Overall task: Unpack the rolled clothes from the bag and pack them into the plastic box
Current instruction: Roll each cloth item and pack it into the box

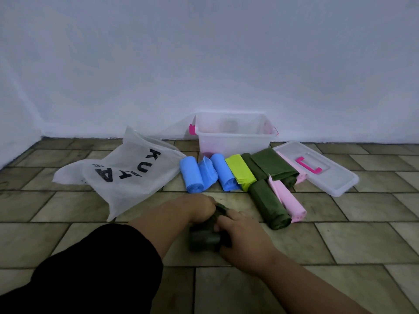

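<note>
A dark green roll (204, 239) lies on the tiled floor in front of me, held by both hands. My left hand (199, 206) grips its far end and my right hand (240, 234) presses on its right side. Behind it stretches a row of rolled clothes: two blue rolls (191, 174) (223, 172), a lime one (241, 172), dark green ones (269, 203) (275, 166) and pink ones (291, 203). The clear plastic box (235, 138) with pink latches stands open against the wall. The white bag (127, 172) with black letters lies flat on the left.
The box's clear lid (326, 171) with a pink handle lies on the floor to the right of the rolls. A white wall (204, 64) runs behind everything and meets a second wall at the far left. My dark sleeve (95, 268) covers the lower left.
</note>
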Available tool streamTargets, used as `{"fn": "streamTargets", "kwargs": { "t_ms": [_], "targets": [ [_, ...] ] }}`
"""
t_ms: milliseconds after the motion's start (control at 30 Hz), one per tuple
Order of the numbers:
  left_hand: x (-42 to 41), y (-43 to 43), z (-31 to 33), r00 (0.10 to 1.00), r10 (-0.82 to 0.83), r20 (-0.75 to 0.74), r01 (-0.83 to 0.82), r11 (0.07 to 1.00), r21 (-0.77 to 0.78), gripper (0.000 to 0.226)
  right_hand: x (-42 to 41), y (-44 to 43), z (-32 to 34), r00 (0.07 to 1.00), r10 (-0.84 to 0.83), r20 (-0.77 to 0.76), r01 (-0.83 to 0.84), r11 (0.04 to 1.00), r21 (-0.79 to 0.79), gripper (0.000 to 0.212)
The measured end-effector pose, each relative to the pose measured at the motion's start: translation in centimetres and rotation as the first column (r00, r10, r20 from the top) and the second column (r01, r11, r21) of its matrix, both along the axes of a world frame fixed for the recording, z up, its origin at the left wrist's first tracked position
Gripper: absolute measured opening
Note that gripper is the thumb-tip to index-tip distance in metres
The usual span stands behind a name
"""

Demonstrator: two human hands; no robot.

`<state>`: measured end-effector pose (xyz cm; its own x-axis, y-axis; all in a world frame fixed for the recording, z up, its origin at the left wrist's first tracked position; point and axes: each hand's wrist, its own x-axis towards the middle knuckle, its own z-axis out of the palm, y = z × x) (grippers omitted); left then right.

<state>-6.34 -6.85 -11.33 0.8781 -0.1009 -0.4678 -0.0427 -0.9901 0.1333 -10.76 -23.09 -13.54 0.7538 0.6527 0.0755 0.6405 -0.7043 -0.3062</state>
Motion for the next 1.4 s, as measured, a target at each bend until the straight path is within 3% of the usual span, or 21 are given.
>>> {"fn": "streamTargets", "kwargs": {
  "t_ms": [67, 233, 333, 467, 633, 767, 900, 967, 1133, 1400],
  "targets": [
    [-0.1, 0.1, 0.0, 0.999, -0.018, 0.046, 0.019, 1.0, -0.017, 0.038, 0.0, -0.1, 0.1, 0.999, -0.02, -0.025, 0.02, 1.0, 0.004, 0.031],
    [0.5, 0.1, -0.9, 0.923, -0.036, 0.384, 0.076, 0.993, -0.088, 0.048, 0.1, -0.3, 0.1, 0.997, -0.008, -0.081, 0.011, 0.999, 0.041, 0.03],
    [1.6, -0.7, -1.2, 0.946, -0.092, 0.31, 0.1, 0.995, -0.011, 0.044, 0.3, -0.3, 0.0, 0.996, 0.015, -0.091, -0.011, 0.999, 0.047, 0.032],
    [2.4, -1.2, -1.1, 0.94, -0.173, 0.295, 0.137, 0.981, 0.14, 0.023, 0.6, -0.2, 0.1, 0.995, 0.022, -0.101, -0.022, 1.0, 0.004, 0.038],
    [3.7, -0.3, 0.4, 0.973, -0.125, 0.192, 0.126, 0.992, 0.007, 0.021, 1.5, 0.6, 0.1, 0.995, 0.013, -0.095, -0.027, 0.989, -0.144, 0.06],
    [4.7, 0.9, 2.0, 0.961, -0.084, 0.263, 0.091, 0.996, -0.013, 0.023, 2.9, 1.2, 1.3, 0.998, 0.05, -0.049, -0.057, 0.986, -0.159, 0.042],
    [4.8, 1.2, 2.0, 0.966, -0.042, 0.255, 0.039, 0.999, 0.015, 0.026, 3.1, 1.6, 1.6, 0.992, -0.025, -0.122, 0.002, 0.984, -0.18, 0.04],
    [4.7, 1.1, 1.9, 0.968, -0.025, 0.25, 0.023, 1.0, 0.012, 0.026, 2.4, 2.2, 1.0, 0.977, -0.139, -0.163, 0.116, 0.983, -0.142, 0.052],
    [4.5, 1.1, 1.9, 0.969, -0.004, 0.248, 0.002, 1.0, 0.009, 0.027, 1.3, 4.9, -0.5, 0.945, -0.314, -0.095, 0.307, 0.948, -0.078, 0.102],
    [4.6, 1.0, 2.0, 0.954, 0.014, 0.3, -0.03, 0.998, 0.051, 0.03, 1.4, 5.2, -0.8, 0.93, -0.361, -0.07, 0.359, 0.932, -0.045, 0.07]
  ]
}}
